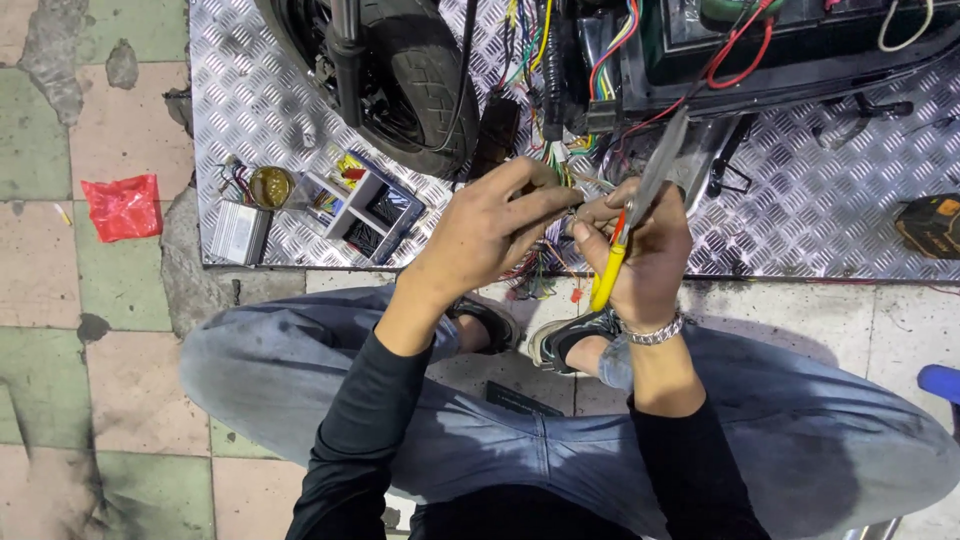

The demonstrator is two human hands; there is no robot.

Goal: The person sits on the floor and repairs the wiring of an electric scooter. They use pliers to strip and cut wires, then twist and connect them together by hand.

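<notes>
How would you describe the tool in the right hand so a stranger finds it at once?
Start at the scooter's front wheel on the metal plate, then look below it to the two hands. The right hand holds scissors: yellow handle, long grey blades pointing up, the only yellow-handled tool among the coloured wires.

**Dark sleeves, faded jeans, sandals**

Clad in long black sleeves on both arms, close-fitting, pushed back just short of the wrists. Left hand [480,235] and right hand [645,250] bare, without gloves. Around the right wrist, a silver metal bracelet [655,333] of chunky links, sitting just above the black cuff. Black upper garment across the chest as well, matching the sleeves. Below, blue-grey jeans [300,370], washed out and faded, marked with darker smudges and stains over the thighs and knees, creased at the bends. On the feet, open sandals [570,335] with dark straps and paler soles, toes and heels left uncovered.
</notes>
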